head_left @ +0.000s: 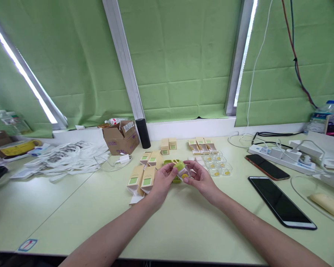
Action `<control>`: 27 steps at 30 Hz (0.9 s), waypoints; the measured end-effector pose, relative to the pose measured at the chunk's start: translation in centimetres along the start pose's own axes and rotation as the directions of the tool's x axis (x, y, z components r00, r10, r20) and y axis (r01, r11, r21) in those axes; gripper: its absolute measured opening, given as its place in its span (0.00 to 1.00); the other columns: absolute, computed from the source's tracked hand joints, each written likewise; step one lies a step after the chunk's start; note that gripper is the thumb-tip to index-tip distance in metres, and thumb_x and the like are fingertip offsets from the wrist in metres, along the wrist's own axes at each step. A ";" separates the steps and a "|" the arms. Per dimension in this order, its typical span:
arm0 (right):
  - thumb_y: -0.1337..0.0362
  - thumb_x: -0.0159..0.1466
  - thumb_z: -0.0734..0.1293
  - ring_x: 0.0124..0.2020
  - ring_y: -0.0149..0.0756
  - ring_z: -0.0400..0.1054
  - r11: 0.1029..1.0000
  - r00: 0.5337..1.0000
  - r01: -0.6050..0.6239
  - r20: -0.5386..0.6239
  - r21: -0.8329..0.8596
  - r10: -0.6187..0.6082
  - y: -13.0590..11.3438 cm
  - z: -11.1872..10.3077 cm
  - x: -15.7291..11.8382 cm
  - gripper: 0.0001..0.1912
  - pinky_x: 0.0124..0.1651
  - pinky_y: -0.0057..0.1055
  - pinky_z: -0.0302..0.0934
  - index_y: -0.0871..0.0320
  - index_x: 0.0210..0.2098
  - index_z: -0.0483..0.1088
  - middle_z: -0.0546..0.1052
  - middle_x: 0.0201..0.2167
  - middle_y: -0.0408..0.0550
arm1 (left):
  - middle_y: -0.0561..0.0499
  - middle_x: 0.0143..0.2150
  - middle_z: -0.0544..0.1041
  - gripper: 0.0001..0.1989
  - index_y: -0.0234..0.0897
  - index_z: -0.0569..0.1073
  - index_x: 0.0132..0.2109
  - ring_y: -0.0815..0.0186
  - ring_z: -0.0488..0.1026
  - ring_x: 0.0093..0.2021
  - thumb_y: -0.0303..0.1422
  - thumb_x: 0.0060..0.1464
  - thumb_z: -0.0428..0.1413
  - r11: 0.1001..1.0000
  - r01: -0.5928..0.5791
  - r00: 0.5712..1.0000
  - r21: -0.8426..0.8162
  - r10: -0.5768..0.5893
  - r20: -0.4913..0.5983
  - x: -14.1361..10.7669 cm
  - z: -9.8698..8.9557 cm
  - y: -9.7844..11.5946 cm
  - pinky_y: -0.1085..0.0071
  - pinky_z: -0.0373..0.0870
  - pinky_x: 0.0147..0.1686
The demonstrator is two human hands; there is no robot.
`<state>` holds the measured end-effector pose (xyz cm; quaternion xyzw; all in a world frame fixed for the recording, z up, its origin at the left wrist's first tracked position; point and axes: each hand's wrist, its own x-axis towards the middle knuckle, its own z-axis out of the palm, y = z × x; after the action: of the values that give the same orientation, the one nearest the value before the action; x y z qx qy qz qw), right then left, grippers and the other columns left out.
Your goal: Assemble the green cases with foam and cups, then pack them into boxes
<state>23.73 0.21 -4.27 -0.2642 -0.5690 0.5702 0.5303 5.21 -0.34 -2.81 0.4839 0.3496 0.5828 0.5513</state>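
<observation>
A small clear jar [182, 170] with a green lid and a yellow spot is held between both hands above the table. My left hand [163, 182] pinches its green lid end. On the clear part, my right hand [200, 180] has its thumb and fingers closed. Behind and below the jar, more green pieces [176, 180] show in part, mostly covered by the hands. Just right of my right hand stand several clear containers [215, 165] with yellow spots. Open beige boxes [139, 180] with green windows lie left of my left hand.
Further back are more beige boxes [202, 144], a brown carton [121, 138] and a black cylinder [143, 133]. White straps [64, 159] are heaped at left. Two phones [281, 202] and a power strip [281, 157] with cables lie at right.
</observation>
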 end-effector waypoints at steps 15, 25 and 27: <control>0.55 0.54 0.83 0.52 0.43 0.74 0.999 1.000 -0.024 -0.001 0.039 0.024 -0.3 0.2 -0.2 0.33 0.57 0.43 0.72 0.47 0.55 0.71 0.74 0.51 0.47 | 0.47 0.44 0.81 0.27 0.35 0.81 0.45 0.63 0.76 0.44 0.48 0.45 0.77 1.000 0.018 1.000 0.004 -0.018 0.004 -0.4 0.3 0.4 0.68 0.72 0.47; 0.55 0.54 0.83 0.50 0.42 0.74 0.999 1.000 -0.017 -0.009 0.046 0.018 -0.4 0.3 -0.3 0.32 0.54 0.42 0.72 0.47 0.55 0.72 0.73 0.50 0.47 | 0.45 0.47 0.81 0.27 0.35 0.81 0.47 0.64 0.76 0.45 0.48 0.48 0.75 1.000 0.027 0.999 0.014 -0.028 0.039 -0.5 0.3 0.4 0.69 0.72 0.47; 0.55 0.54 0.83 0.50 0.42 0.74 0.999 1.000 -0.018 -0.012 0.042 0.018 -0.5 0.3 -0.3 0.32 0.54 0.42 0.72 0.47 0.55 0.72 0.72 0.50 0.47 | 0.45 0.48 0.81 0.27 0.34 0.81 0.48 0.63 0.76 0.46 0.48 0.49 0.75 1.000 0.024 0.998 0.014 -0.024 0.052 -0.5 0.3 0.3 0.69 0.72 0.48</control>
<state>23.67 -0.29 -3.84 -0.2615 -0.5513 0.5853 0.5340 5.35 -0.93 -2.53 0.4984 0.3447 0.5610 0.5640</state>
